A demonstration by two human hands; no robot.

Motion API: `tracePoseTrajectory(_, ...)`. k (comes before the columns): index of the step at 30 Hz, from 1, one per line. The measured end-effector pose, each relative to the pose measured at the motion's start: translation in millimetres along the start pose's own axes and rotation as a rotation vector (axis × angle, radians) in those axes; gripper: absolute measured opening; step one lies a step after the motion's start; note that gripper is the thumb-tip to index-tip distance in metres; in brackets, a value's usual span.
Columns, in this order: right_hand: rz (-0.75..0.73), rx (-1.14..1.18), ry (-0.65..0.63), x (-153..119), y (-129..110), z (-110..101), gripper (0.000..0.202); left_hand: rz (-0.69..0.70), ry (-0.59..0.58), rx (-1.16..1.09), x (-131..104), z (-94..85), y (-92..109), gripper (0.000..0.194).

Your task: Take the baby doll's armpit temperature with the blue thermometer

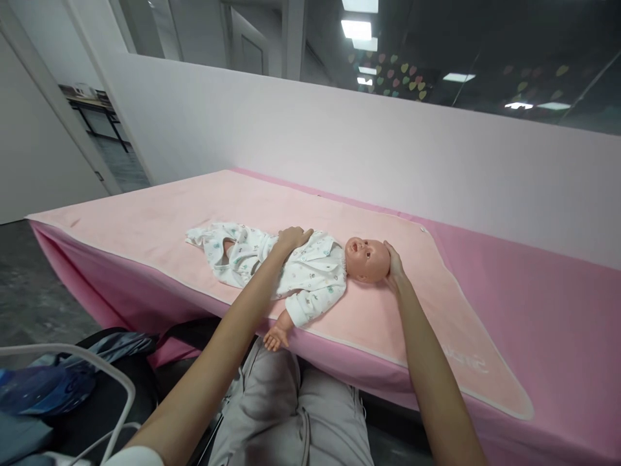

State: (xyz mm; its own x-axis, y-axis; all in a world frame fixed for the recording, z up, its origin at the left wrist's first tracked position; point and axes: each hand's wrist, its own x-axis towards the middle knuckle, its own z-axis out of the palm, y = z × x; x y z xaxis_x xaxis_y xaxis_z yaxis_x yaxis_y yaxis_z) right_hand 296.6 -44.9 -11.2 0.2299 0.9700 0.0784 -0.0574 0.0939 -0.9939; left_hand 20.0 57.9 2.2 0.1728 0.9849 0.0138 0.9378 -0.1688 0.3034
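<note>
A baby doll [313, 268] lies on its back, its head toward the right and its legs toward the left. It wears a white long-sleeved top and trousers with small coloured prints. My left hand [293, 238] rests flat across the doll's belly, holding nothing. Cupped around the crown of the bald head is my right hand [394, 263], its fingers partly hidden behind the head. One doll arm hangs toward me, with its small hand over the table's front edge.
A light pink mat [160, 207] covers much of the table, over a darker pink cloth [557, 310]. Behind stands a white wall [388, 145] with glass above. At lower left, a chair carries clothing and a blue plastic item [46, 388], beside a pale curved bar [127, 382].
</note>
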Motion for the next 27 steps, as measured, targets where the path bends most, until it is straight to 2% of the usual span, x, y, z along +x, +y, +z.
tracePoseTrajectory(3, 0.183, 0.208, -0.137, -9.7, 7.4, 2.2, 0.057, -0.005, 0.034, -0.005, 0.1, 0.1, 1.2, 0.065)
tracePoseTrajectory(8, 0.186, 0.224, -0.160, -11.6, 7.3, -0.3, 0.058, 0.013, 0.085, -0.005, -2.4, -1.7, 2.0, 0.061)
tracePoseTrajectory(10, 0.165, 0.232, -0.100, -5.2, 8.3, -4.5, 0.055, 0.022, 0.096, -0.008, -3.9, -2.4, 2.3, 0.061)
tracePoseTrajectory(11, 0.130, 0.237, -0.026, -1.3, 8.6, -6.4, 0.050, 0.024, 0.100, -0.009, -4.5, -2.6, 2.5, 0.061)
tracePoseTrajectory(13, 0.006, 0.239, 0.152, 5.7, 8.4, -8.3, 0.039, 0.023, 0.106, -0.004, -5.5, -2.9, 2.8, 0.060)
tracePoseTrajectory(15, -0.131, 0.211, 0.231, 9.3, 7.3, -7.2, 0.033, 0.022, 0.103, 0.004, -6.2, -3.0, 3.3, 0.061)
tracePoseTrajectory(17, -0.197, 0.174, 0.169, 9.0, 6.3, -3.6, 0.030, 0.018, 0.105, 0.011, -7.0, -2.9, 3.8, 0.061)
tracePoseTrajectory(20, -0.159, 0.168, 0.079, 6.1, 7.0, 1.4, 0.032, 0.016, 0.121, 0.009, -8.3, -2.9, 4.5, 0.060)
tracePoseTrajectory(25, -0.107, 0.234, 0.187, 5.8, 8.8, 1.8, 0.041, 0.023, 0.114, 0.012, -9.8, -4.0, 4.8, 0.060)
tracePoseTrajectory(27, -0.078, 0.244, 0.174, 4.0, 6.8, 2.0, 0.039, 0.032, 0.110, 0.012, -10.3, -4.5, 4.8, 0.060)
